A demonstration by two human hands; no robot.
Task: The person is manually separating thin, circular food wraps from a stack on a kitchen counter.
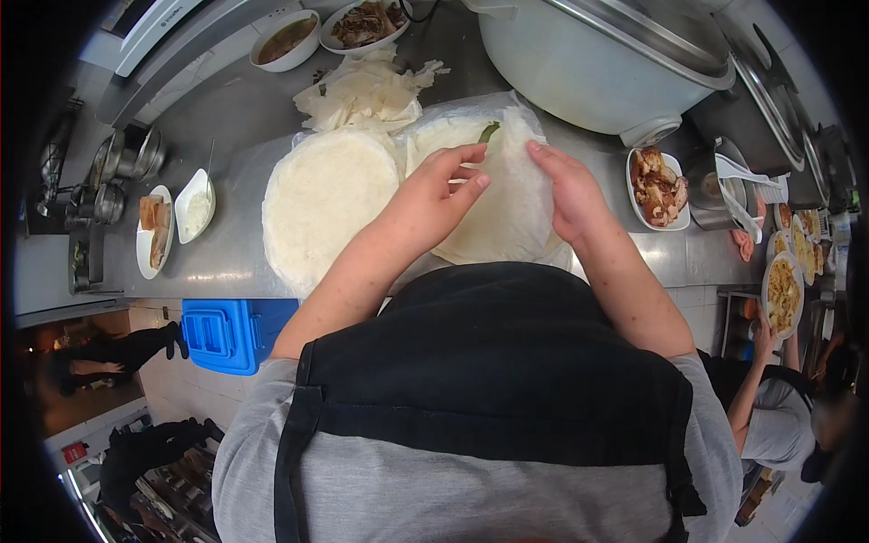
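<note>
Thin round wrapper sheets (499, 224) lie on clear plastic in front of me, their right part raised in a fold. My right hand (567, 183) holds this folded edge between thumb and fingers. Over the sheets is my left hand (448, 190), fingers apart and slightly curled, with nothing visible in it. A green leafy strip (489, 132) shows between the hands, partly under the sheet. Beside them on the left lies a stack of round pale wrappers (329, 203). Torn, crumpled wrapper pieces (370, 91) are heaped behind the stack.
A large pale cooker (604, 75) stands behind at right, near a dish of browned meat (657, 189). Two bowls, one of broth (286, 42), stand at the back. Two small dishes are at left. A blue lidded bin (220, 336) is below the counter; a co-worker (774, 407) holds a plate at right.
</note>
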